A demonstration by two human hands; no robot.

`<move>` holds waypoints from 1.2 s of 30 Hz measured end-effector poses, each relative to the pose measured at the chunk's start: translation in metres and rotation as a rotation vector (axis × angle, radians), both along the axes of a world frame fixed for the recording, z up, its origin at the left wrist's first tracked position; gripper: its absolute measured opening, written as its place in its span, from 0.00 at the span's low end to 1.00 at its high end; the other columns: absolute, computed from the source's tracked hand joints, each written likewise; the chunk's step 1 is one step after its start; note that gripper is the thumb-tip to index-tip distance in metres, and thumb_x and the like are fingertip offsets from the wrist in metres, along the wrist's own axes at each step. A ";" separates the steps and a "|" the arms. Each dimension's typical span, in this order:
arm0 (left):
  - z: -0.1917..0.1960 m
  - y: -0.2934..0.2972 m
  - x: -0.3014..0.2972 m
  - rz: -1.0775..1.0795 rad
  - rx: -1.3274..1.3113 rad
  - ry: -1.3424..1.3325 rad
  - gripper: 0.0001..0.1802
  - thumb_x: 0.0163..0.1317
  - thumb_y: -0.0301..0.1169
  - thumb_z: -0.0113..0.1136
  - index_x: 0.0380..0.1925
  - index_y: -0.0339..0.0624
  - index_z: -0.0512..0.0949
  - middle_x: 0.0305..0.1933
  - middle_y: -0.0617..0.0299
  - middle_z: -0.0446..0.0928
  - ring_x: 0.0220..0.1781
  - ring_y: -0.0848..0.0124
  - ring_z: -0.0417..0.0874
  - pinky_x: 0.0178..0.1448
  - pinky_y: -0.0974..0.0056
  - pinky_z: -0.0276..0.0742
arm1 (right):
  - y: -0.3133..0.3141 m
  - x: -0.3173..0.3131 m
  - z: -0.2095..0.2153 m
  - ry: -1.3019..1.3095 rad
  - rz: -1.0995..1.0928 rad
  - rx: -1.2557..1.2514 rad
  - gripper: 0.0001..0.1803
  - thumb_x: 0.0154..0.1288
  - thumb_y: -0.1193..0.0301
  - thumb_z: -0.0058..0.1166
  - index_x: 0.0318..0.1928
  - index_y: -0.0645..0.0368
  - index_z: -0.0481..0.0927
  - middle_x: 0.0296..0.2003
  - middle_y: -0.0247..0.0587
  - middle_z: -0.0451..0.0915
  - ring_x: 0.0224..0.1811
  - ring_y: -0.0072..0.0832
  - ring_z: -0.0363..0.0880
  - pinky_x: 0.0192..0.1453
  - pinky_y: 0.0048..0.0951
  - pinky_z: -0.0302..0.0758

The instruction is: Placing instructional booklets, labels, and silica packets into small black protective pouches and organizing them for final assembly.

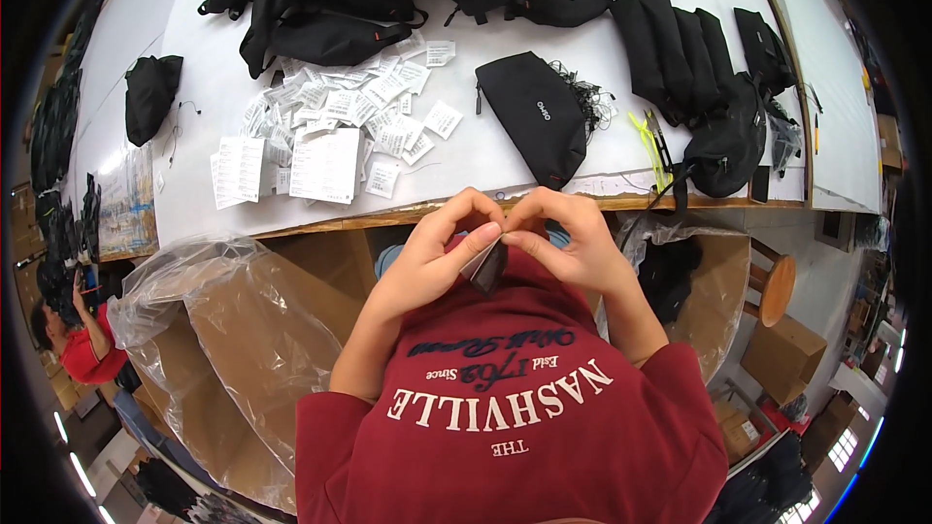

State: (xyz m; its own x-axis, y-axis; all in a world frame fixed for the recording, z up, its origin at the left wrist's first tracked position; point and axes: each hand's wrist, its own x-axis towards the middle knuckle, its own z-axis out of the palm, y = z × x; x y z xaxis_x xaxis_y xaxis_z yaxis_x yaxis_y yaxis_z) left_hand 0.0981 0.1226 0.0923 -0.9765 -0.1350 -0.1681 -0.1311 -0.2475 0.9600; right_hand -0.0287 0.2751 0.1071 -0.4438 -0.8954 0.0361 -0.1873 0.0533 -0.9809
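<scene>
Both hands, left hand (427, 252) and right hand (568, 243), pinch one small dark tag (488, 267) between fingertips close to the chest, probably for fiddly close-up control

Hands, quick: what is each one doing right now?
Left hand: closed, pinching the small dark tag with fingertips.
Right hand: closed, pinching the same tag from the other side.

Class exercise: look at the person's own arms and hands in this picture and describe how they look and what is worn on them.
Both forearms are bare from the elbow down. Short dark red sleeves, part of a dark red shirt with white lettering, end at the upper arms. The left hand and right hand wear no gloves. No rings, watch or bracelets are visible.
</scene>
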 end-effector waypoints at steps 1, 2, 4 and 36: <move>-0.002 0.001 -0.002 -0.006 -0.017 0.011 0.07 0.67 0.29 0.54 0.37 0.35 0.72 0.34 0.64 0.72 0.38 0.79 0.71 0.43 0.75 0.67 | 0.001 0.000 -0.002 -0.001 -0.007 0.000 0.05 0.55 0.79 0.62 0.32 0.64 0.78 0.25 0.37 0.78 0.26 0.22 0.78 0.30 0.22 0.71; -0.004 0.001 -0.004 -0.013 -0.016 0.011 0.07 0.67 0.29 0.54 0.37 0.35 0.72 0.34 0.64 0.72 0.38 0.79 0.71 0.43 0.75 0.67 | 0.003 -0.001 -0.005 0.001 0.000 -0.035 0.05 0.57 0.78 0.61 0.32 0.64 0.77 0.25 0.36 0.78 0.26 0.21 0.76 0.30 0.22 0.70; -0.007 0.003 -0.006 -0.014 -0.104 0.099 0.07 0.67 0.28 0.53 0.35 0.34 0.72 0.33 0.63 0.72 0.35 0.77 0.72 0.41 0.74 0.68 | 0.006 -0.002 -0.006 0.000 0.001 -0.068 0.05 0.59 0.77 0.60 0.33 0.64 0.76 0.25 0.35 0.78 0.25 0.20 0.75 0.30 0.21 0.70; -0.039 -0.008 -0.025 0.305 -0.656 0.086 0.10 0.45 0.22 0.64 0.31 0.39 0.81 0.29 0.62 0.71 0.33 0.67 0.69 0.39 0.66 0.66 | -0.003 -0.002 -0.031 0.029 -0.277 0.275 0.05 0.58 0.71 0.62 0.33 0.59 0.83 0.11 0.29 0.68 0.13 0.13 0.62 0.18 0.20 0.56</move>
State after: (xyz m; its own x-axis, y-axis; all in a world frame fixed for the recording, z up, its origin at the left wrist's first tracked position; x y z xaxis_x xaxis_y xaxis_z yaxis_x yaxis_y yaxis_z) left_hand 0.0730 0.1144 0.0537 -0.8856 -0.4496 0.1161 -0.0658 0.3690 0.9271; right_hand -0.0302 0.2722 0.0765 -0.6726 -0.7198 -0.1720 -0.1566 0.3656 -0.9175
